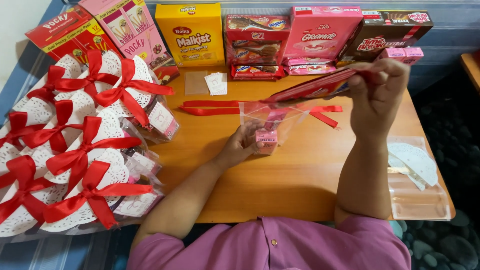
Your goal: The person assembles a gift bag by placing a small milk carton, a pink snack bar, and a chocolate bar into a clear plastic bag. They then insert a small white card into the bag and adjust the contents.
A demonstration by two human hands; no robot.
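My left hand (pixel 239 148) grips the lower part of a clear plastic bag (pixel 285 117) standing on the wooden table (pixel 300 175). A small pink box (pixel 266 141) and another pink packet sit inside the bag. My right hand (pixel 377 90) is raised above the bag's mouth and pinches a flat red snack packet (pixel 310 90), which is tilted with its left end at the bag's opening.
Finished bags with white doilies and red bows (pixel 75 150) crowd the left side. Snack boxes (pixel 195 32) line the far edge. Red ribbon lengths (pixel 210 107) lie behind the bag. Doilies in clear sleeves (pixel 415 165) lie at right. Small tags (pixel 216 83) rest near the boxes.
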